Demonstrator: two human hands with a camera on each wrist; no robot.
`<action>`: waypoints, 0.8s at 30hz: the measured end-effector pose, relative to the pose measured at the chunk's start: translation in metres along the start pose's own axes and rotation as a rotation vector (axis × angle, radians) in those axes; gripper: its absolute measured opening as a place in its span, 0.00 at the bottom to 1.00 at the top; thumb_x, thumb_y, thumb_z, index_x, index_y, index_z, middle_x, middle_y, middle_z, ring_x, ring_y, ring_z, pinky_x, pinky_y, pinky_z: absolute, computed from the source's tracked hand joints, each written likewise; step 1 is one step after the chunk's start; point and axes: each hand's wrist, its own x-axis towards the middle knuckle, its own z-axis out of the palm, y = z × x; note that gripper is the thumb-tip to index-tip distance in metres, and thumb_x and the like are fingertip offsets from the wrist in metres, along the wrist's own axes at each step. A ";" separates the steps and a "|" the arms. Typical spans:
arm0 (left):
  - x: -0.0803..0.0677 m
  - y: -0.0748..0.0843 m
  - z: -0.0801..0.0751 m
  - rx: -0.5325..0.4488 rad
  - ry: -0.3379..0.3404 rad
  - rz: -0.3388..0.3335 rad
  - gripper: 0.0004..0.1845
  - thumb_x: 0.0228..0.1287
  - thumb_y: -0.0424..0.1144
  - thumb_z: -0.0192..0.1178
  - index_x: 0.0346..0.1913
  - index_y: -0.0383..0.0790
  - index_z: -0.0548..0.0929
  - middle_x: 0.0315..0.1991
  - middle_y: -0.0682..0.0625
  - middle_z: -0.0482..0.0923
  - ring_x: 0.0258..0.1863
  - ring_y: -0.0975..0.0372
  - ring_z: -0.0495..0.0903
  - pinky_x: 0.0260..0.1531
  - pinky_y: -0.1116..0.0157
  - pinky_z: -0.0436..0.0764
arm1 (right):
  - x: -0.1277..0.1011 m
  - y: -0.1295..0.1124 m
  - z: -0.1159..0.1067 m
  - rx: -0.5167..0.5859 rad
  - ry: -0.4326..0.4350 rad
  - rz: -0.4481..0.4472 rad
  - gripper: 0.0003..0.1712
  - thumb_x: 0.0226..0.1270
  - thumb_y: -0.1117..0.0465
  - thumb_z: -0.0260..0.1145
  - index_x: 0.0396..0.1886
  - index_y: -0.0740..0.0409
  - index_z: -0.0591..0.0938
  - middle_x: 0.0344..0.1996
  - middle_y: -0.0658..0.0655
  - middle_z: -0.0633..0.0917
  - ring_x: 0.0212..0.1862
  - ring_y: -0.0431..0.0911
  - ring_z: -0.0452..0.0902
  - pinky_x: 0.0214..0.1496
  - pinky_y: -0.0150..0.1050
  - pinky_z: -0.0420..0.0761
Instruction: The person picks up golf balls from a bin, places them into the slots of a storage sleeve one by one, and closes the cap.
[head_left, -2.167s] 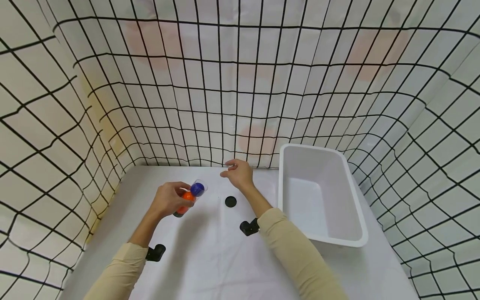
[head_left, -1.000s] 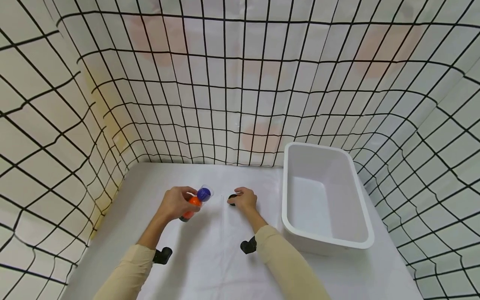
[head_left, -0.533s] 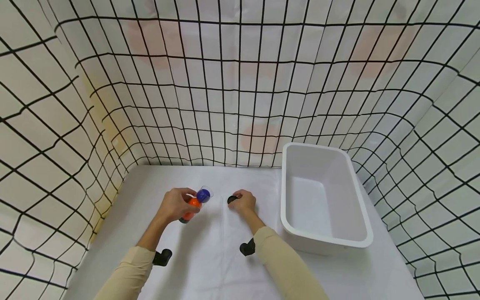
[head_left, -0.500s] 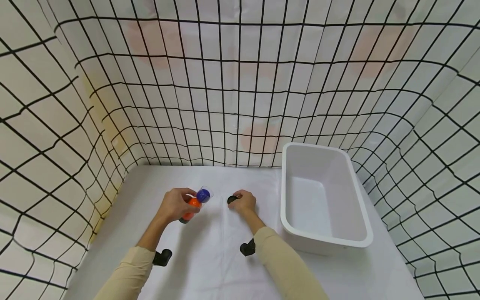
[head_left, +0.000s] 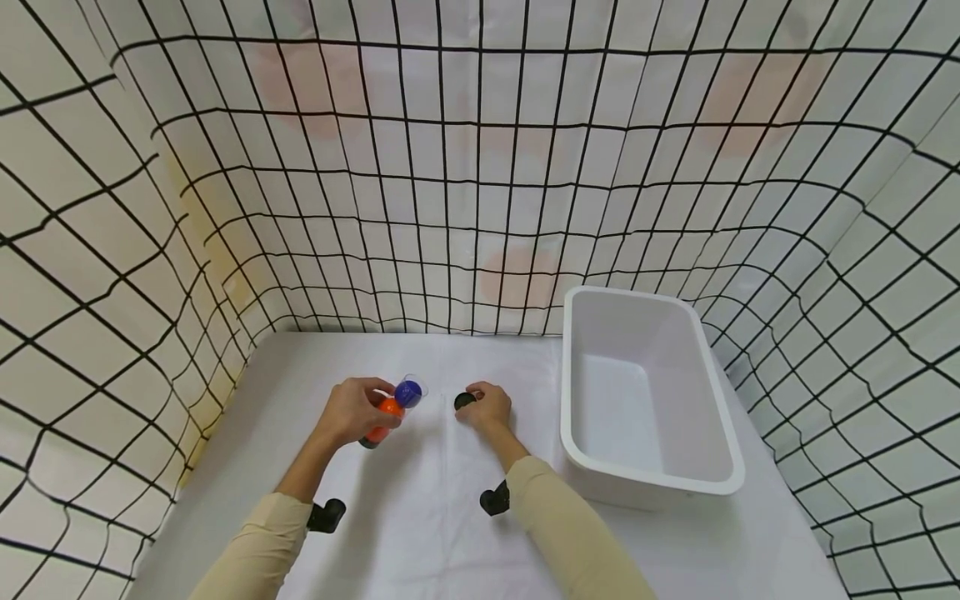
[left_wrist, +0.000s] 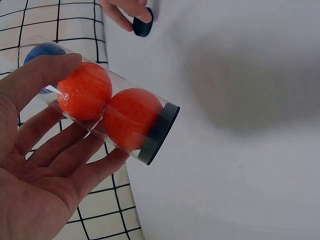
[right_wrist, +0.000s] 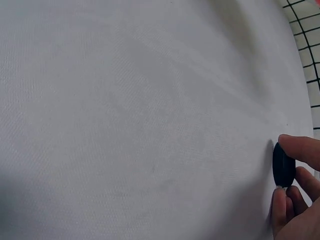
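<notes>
My left hand (head_left: pixel 352 410) grips a clear plastic tube (left_wrist: pixel 116 81) above the table, tilted. Inside it are two orange balls (left_wrist: pixel 134 117) and a blue ball (head_left: pixel 408 393) near the open-looking upper end. A black cap (left_wrist: pixel 160 134) closes the lower end. To the right, my right hand (head_left: pixel 490 407) pinches a loose round black cap (head_left: pixel 464 401) between thumb and fingers. In the right wrist view this cap (right_wrist: pixel 284 166) stands on edge, close to the white cloth; whether it touches the cloth I cannot tell.
A deep white plastic bin (head_left: pixel 568 392) stands at the right of the white-covered table (head_left: pixel 420 533). Black netting (head_left: pixel 457 175) surrounds the back and sides. A black wrist mount (head_left: pixel 326 516) sits on each forearm.
My right hand has come down from near the back edge to the loose black cap and picked at it, tilting it up. The left hand with the tube has shifted slightly right.
</notes>
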 end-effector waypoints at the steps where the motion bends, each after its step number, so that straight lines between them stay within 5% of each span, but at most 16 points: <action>1: 0.000 0.000 0.000 0.002 -0.001 0.002 0.24 0.50 0.36 0.77 0.53 0.38 0.86 0.45 0.40 0.88 0.41 0.51 0.85 0.40 0.55 0.88 | 0.000 0.001 0.000 -0.009 0.004 -0.004 0.24 0.40 0.69 0.82 0.43 0.56 0.89 0.43 0.59 0.85 0.50 0.55 0.78 0.56 0.50 0.79; 12: 0.002 0.002 0.004 0.008 -0.001 -0.002 0.23 0.50 0.36 0.77 0.52 0.38 0.86 0.45 0.39 0.87 0.39 0.52 0.84 0.39 0.56 0.88 | 0.000 0.010 -0.002 -0.043 0.023 -0.082 0.22 0.39 0.70 0.81 0.40 0.58 0.89 0.39 0.59 0.83 0.45 0.53 0.76 0.52 0.49 0.76; 19: 0.001 0.000 0.014 -0.014 0.020 -0.005 0.25 0.50 0.36 0.77 0.53 0.36 0.85 0.45 0.39 0.88 0.40 0.51 0.85 0.39 0.54 0.88 | 0.005 0.006 -0.017 0.020 -0.005 -0.019 0.20 0.43 0.64 0.82 0.41 0.54 0.89 0.42 0.60 0.85 0.51 0.57 0.76 0.54 0.50 0.77; 24: 0.003 -0.002 0.026 -0.033 0.064 0.006 0.23 0.49 0.35 0.78 0.51 0.37 0.86 0.42 0.39 0.88 0.39 0.51 0.85 0.39 0.54 0.88 | 0.005 -0.006 -0.027 0.110 -0.013 -0.053 0.21 0.47 0.58 0.82 0.44 0.54 0.88 0.45 0.59 0.87 0.56 0.58 0.74 0.54 0.51 0.76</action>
